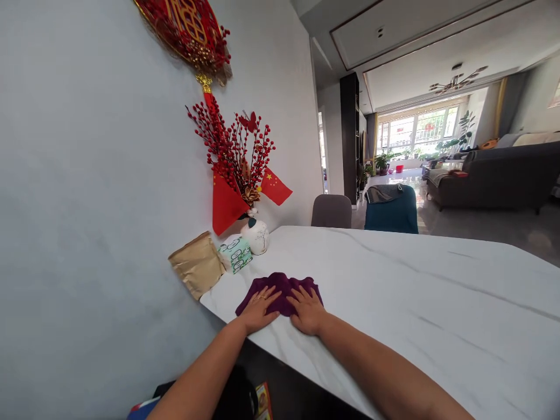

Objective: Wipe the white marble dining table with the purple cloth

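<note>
A dark purple cloth [282, 286] lies bunched on the white marble table [415, 303] near its left corner. My left hand [258, 310] rests flat on the cloth's left part, fingers stretched forward and slightly apart. My right hand [308, 309] lies flat on the cloth's right part, fingers extended. Both palms press down on the cloth side by side, close to the table's near edge.
Against the wall stand a white vase [256, 235] with red berry branches and small red flags, a green-patterned tissue box [236, 254] and a tan paper bag [198, 265]. A grey chair [331, 211] and a teal chair [392, 211] stand at the far side. A sofa [499, 175] is beyond.
</note>
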A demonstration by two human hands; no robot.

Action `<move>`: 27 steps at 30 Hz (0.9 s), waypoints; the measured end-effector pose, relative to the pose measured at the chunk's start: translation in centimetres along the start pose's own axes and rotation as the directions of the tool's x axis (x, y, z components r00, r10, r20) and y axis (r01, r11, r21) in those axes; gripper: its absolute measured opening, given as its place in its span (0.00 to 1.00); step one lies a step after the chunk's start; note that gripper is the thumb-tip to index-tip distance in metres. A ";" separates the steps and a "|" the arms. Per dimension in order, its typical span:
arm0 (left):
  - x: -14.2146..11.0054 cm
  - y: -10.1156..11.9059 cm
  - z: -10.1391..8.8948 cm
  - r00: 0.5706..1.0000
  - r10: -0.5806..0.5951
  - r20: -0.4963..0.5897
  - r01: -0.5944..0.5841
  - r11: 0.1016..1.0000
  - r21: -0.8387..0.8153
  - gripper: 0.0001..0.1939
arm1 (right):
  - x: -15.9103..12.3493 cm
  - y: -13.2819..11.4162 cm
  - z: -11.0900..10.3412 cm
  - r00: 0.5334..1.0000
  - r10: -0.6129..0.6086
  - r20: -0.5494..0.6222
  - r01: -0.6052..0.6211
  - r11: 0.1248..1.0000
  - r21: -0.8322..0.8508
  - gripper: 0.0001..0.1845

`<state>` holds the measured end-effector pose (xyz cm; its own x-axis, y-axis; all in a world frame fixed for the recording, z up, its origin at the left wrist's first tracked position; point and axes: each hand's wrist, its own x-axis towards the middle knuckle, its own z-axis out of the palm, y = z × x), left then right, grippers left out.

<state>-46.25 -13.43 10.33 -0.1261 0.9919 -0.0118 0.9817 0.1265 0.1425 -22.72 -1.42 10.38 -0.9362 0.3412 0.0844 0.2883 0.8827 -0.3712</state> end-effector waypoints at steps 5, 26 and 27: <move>-4.0 1.5 0.7 1.000 0.015 0.007 -0.016 0.999 0.033 0.39 | -3.4 -1.3 0.9 0.997 -0.078 -0.004 0.079 0.997 0.019 0.42; -7.5 13.8 2.9 0.956 0.261 0.133 -0.255 0.965 -0.066 0.40 | -19.3 0.1 -1.5 0.990 -0.103 0.099 0.094 0.992 0.088 0.43; -6.6 14.2 2.8 0.948 0.287 0.140 -0.278 0.957 -0.076 0.40 | -19.6 0.4 -1.4 0.993 -0.085 0.078 0.079 0.994 0.073 0.42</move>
<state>-31.09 -18.16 9.66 0.1820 0.9773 -0.1088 0.9642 -0.1556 0.2148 -3.98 -7.27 9.89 -0.9701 0.2386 0.0432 0.1976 0.8812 -0.4294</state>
